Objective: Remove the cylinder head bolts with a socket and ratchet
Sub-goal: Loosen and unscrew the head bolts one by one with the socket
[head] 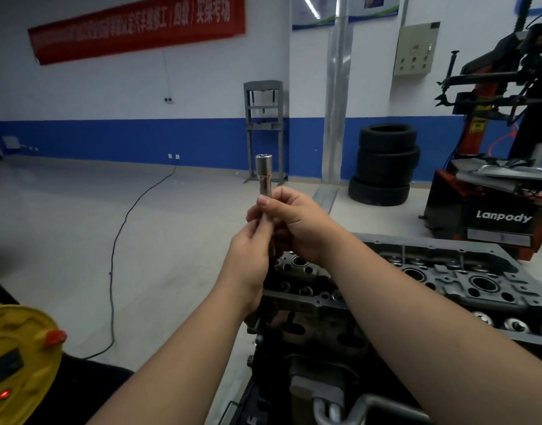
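Listing, left to right: left hand (pixel 252 240) is pinching the lower shaft of a deep socket (pixel 264 176), held upright at frame centre. Polished steel; judged rigid, fairly light, slick, so best taken by the shank, not the open mouth. Right hand (pixel 297 223) is curling round the same shaft from 3 o'clock. Cylinder head (pixel 466 277) is lying at 4 o'clock, below both hands; ratchet unseen.

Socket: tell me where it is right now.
In the head view the socket stands upright at centre, held up by both hands, left hand and right hand, above the near end of the cylinder head.
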`<state>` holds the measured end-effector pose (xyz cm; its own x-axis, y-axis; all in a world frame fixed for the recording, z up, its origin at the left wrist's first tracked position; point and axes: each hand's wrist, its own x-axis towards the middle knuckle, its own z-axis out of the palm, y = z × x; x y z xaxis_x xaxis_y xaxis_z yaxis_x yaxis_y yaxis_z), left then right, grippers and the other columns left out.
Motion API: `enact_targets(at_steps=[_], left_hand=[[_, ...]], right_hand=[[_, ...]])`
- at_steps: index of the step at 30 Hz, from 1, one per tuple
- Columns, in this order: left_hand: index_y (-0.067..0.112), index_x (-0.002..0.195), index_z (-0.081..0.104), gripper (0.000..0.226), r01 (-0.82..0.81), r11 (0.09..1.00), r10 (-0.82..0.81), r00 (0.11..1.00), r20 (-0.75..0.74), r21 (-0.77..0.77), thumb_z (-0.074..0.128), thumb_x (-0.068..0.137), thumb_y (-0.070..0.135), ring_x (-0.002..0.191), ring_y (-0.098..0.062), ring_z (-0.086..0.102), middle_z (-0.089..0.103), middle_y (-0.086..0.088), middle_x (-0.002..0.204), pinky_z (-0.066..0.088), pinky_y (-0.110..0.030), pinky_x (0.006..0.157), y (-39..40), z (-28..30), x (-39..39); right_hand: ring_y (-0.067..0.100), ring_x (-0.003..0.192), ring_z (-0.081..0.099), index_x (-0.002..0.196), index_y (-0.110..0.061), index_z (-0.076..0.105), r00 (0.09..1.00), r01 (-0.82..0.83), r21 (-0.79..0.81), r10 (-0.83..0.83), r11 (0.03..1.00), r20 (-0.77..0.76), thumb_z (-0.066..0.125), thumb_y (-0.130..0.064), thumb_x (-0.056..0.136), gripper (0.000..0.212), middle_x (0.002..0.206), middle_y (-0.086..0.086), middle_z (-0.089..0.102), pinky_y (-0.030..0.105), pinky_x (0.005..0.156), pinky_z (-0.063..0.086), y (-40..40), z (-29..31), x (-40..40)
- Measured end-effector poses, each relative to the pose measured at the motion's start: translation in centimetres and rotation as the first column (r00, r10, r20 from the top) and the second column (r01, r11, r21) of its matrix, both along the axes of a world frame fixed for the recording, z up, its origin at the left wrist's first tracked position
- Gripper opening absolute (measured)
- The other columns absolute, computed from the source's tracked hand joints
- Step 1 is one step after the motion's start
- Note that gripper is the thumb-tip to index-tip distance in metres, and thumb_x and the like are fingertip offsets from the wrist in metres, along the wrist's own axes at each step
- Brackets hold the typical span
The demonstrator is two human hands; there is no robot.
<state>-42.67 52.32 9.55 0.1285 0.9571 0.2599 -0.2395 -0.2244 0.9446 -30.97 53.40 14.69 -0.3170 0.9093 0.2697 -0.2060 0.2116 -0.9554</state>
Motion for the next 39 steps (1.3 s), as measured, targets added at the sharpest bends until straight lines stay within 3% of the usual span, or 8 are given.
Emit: enact_targets(at_steps=[6, 11, 14, 17, 21, 26, 33, 39], left_hand=[[0.025, 0.109, 0.074, 0.034, 0.002, 1.000, -0.001, 0.999, 0.044, -0.016, 0.042, 0.109, 0.037, 0.109, -0.014, 0.072, 0.078, -0.002, 0.111, 0.052, -0.036, 0.097, -0.43, -0.16, -0.38], [0.028, 0.094, 0.079, 0.026, -0.001, 1.000, 0.002, 0.999, 0.040, -0.016, 0.058, 0.098, 0.043, 0.106, -0.018, 0.074, 0.079, -0.004, 0.106, 0.054, -0.040, 0.097, -0.34, 0.06, -0.49], [0.027, 0.087, 0.075, 0.030, -0.027, 1.000, 0.027, 0.998, 0.055, 0.007, 0.066, 0.080, 0.055, 0.089, -0.015, 0.075, 0.078, 0.000, 0.091, 0.056, -0.035, 0.082, -0.16, -0.03, -0.41], [0.020, 0.097, 0.069, 0.041, -0.028, 1.000, 0.029, 0.997, 0.071, -0.006, 0.064, 0.081, 0.058, 0.081, -0.009, 0.074, 0.077, 0.004, 0.085, 0.058, -0.028, 0.072, 0.07, -0.27, -0.45], [0.025, 0.119, 0.071, 0.039, 0.040, 0.998, -0.038, 0.998, 0.046, -0.056, 0.039, 0.108, 0.046, 0.107, -0.011, 0.073, 0.078, 0.000, 0.114, 0.052, -0.033, 0.090, 0.05, -0.19, -0.71], [0.020, 0.100, 0.073, 0.034, 0.010, 0.999, -0.008, 0.999, 0.042, -0.044, 0.049, 0.103, 0.045, 0.092, -0.013, 0.075, 0.078, -0.002, 0.097, 0.054, -0.034, 0.084, -0.13, -0.06, -0.59], [0.022, 0.101, 0.069, 0.046, -0.073, 0.997, 0.074, 0.995, 0.068, -0.014, 0.067, 0.078, 0.062, 0.100, -0.024, 0.075, 0.078, -0.001, 0.095, 0.058, -0.047, 0.092, -0.45, 0.02, -0.33], [0.026, 0.117, 0.073, 0.043, 0.002, 0.999, -0.002, 1.000, 0.001, -0.043, 0.037, 0.108, 0.048, 0.108, -0.015, 0.073, 0.078, -0.001, 0.112, 0.053, -0.040, 0.095, -0.28, 0.02, -0.51]], right_hand=[[0.015, 0.090, 0.068, 0.109, -0.012, 0.064, 0.987, -0.124, -0.049, 0.128, 0.991, 0.093, 0.043, -0.032, 0.105, 0.029, 0.101, -0.001, 0.073, 0.033, 0.078, 0.055, -0.35, 0.23, 0.57], [0.030, 0.102, 0.060, 0.102, -0.012, 0.058, 0.997, -0.046, -0.030, 0.048, 0.998, 0.054, 0.061, -0.036, 0.087, 0.028, 0.095, 0.005, 0.071, 0.044, 0.089, 0.045, -0.23, 0.07, 0.16], [0.027, 0.094, 0.065, 0.099, -0.008, 0.055, 1.000, -0.010, -0.016, 0.010, 1.000, 0.020, 0.063, -0.031, 0.087, 0.027, 0.097, 0.011, 0.069, 0.042, 0.088, 0.049, -0.17, 0.09, 0.02], [0.020, 0.086, 0.065, 0.099, -0.009, 0.058, 0.999, -0.045, -0.019, 0.045, 0.999, 0.019, 0.055, -0.030, 0.097, 0.022, 0.095, 0.007, 0.067, 0.032, 0.076, 0.053, -0.26, 0.15, 0.08], [0.021, 0.085, 0.061, 0.102, -0.011, 0.065, 0.993, -0.074, -0.076, 0.081, 0.994, 0.089, 0.042, -0.040, 0.105, 0.036, 0.097, 0.008, 0.064, 0.036, 0.077, 0.051, -0.19, 0.29, 0.38], [0.021, 0.095, 0.059, 0.109, -0.014, 0.065, 0.993, -0.077, -0.070, 0.083, 0.995, 0.089, 0.046, -0.045, 0.102, 0.036, 0.102, 0.004, 0.067, 0.034, 0.082, 0.048, -0.15, 0.23, 0.55], [0.019, 0.087, 0.064, 0.095, -0.012, 0.059, 0.996, -0.006, 0.003, 0.006, 1.000, 0.090, 0.056, -0.024, 0.100, 0.013, 0.091, 0.003, 0.065, 0.031, 0.073, 0.052, -0.21, 0.06, 0.24], [0.020, 0.078, 0.060, 0.099, -0.011, 0.062, 0.992, -0.103, -0.068, 0.108, 0.992, 0.072, 0.051, -0.037, 0.098, 0.028, 0.096, 0.013, 0.058, 0.031, 0.068, 0.053, -0.51, 0.32, 0.32]])
